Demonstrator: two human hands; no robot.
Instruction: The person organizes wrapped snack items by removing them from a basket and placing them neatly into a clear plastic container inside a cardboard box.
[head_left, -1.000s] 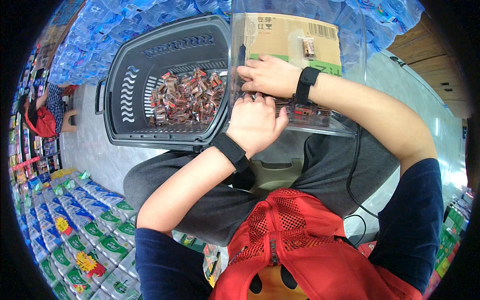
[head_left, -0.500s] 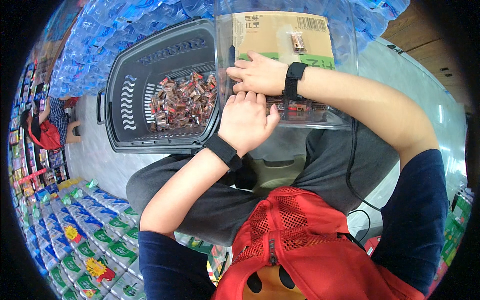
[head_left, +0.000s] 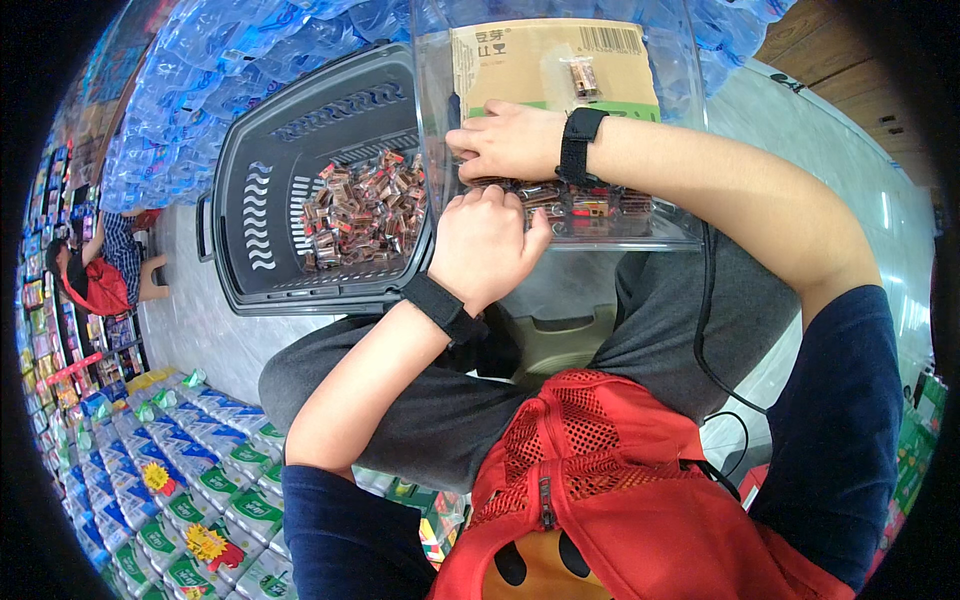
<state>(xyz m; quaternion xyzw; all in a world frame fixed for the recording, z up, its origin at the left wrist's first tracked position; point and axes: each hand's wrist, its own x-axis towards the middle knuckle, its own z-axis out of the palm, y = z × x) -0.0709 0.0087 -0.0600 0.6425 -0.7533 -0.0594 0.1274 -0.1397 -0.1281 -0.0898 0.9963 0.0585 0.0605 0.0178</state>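
Note:
A clear plastic box (head_left: pixel 690 90) stands in front of me, with a tan and green cardboard sheet (head_left: pixel 530 65) inside. Along its near side lie small brown-and-red wrapped packets (head_left: pixel 592 202). My right hand (head_left: pixel 510 145) is over the cardboard's lower left part, its fingers apart and bent downward. Just below it, my left hand (head_left: pixel 483 243) is at the box's near left corner, its fingers curled inward over the packets and its thumb out to the side. The left fingertips, and anything between them, are hidden.
Left of the box, a dark grey basket (head_left: pixel 250 285) holds many similar loose packets (head_left: pixel 365 210). Blue-wrapped bottles (head_left: pixel 180 120) line the back. Green-and-blue packs (head_left: pixel 215 480) are stacked at lower left. A black cable (head_left: pixel 706 330) hangs from the box. Another person (head_left: pixel 105 280) is at far left.
The right hand has shifted slightly left and downward, and more packets show below it. The left hand stays at the box corner with its fingers curled. The whole view has shifted slightly.

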